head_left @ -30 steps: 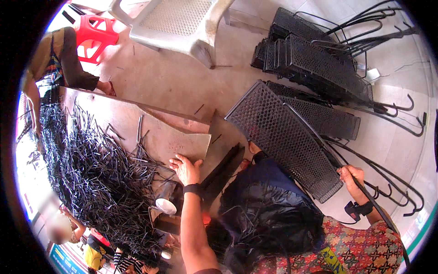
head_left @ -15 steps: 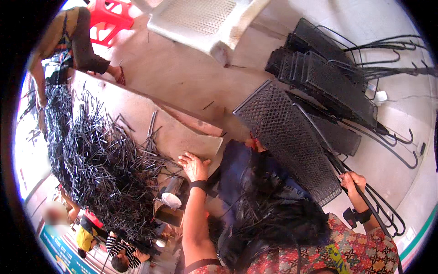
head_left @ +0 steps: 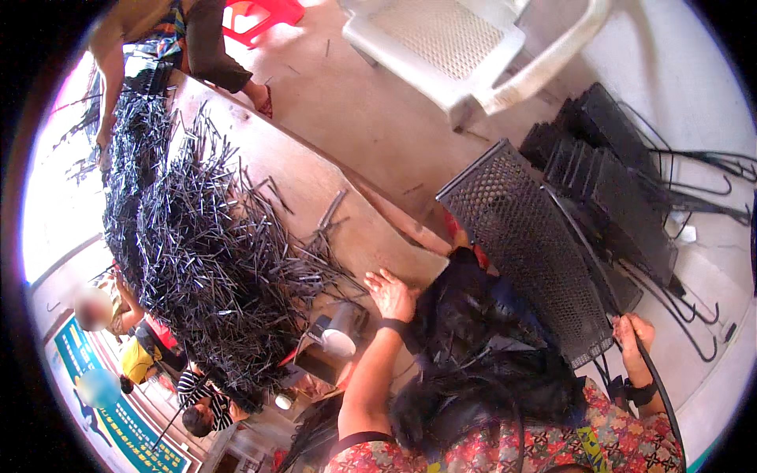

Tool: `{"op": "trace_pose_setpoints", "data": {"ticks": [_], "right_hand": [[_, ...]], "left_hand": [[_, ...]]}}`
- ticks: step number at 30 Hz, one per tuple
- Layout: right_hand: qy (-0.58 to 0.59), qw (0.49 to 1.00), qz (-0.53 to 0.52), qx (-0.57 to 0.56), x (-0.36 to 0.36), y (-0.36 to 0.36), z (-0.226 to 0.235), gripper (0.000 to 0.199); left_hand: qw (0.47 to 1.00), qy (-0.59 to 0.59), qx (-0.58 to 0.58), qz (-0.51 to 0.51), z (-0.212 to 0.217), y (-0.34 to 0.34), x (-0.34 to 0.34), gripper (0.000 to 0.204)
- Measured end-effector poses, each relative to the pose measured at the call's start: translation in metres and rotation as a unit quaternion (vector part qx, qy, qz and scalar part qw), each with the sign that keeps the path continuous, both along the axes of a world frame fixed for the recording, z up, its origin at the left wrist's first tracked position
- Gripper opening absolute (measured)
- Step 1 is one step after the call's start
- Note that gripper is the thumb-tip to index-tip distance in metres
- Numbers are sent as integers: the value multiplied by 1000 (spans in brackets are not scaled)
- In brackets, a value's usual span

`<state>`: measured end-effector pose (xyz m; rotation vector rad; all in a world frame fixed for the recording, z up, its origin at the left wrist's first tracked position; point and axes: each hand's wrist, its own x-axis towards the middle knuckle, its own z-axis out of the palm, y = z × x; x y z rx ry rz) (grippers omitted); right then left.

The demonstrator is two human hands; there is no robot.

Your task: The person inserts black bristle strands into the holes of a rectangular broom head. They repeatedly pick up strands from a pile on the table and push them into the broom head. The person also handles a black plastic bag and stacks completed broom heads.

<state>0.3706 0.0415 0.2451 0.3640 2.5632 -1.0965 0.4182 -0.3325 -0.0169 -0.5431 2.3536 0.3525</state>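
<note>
My left hand rests on the near corner of the wooden table, fingers spread and nothing held. Beside it on the table lies a big tangled heap of short black strips. Over on the right, my right hand is wrapped around a thin black rod by the lower end of a black mesh panel. That panel leans at a slant beside my lap. Dark cloth and loose black strands cover my lap.
More black panels with hooked rods lie stacked at the right. A pale plastic chair stands ahead, a red stool farther left. At the table's near side sits a metal container. A person works at the heap's far end; others sit lower left.
The whole view has shifted, so the table, chair and panels appear farther right. My left hand stays on the table corner, and my right hand keeps its grip on the rod.
</note>
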Motion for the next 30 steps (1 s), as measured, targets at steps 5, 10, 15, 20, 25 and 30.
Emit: {"op": "trace_pose_setpoints", "data": {"ticks": [5, 10, 15, 20, 25, 30], "right_hand": [[-14, 999, 43, -4, -55, -44, 7, 26], [14, 999, 44, -13, -94, -85, 2, 31], [3, 994, 108, -11, -130, -101, 5, 35], [19, 993, 112, -31, -147, -106, -3, 31], [27, 998, 52, -26, -145, -98, -11, 27], [39, 997, 22, -60, -140, -77, -23, 24]], "left_hand": [[999, -27, 14, -22, 12, -9, -4, 84], [992, 26, 116, -29, 13, -52, -28, 36], [908, 340, 214, 122, -3, -89, -96, 22], [721, 273, 446, 454, -54, -130, -121, 26], [682, 414, 286, 530, -58, -242, -111, 46], [893, 366, 125, 230, -13, -228, -139, 66]]}}
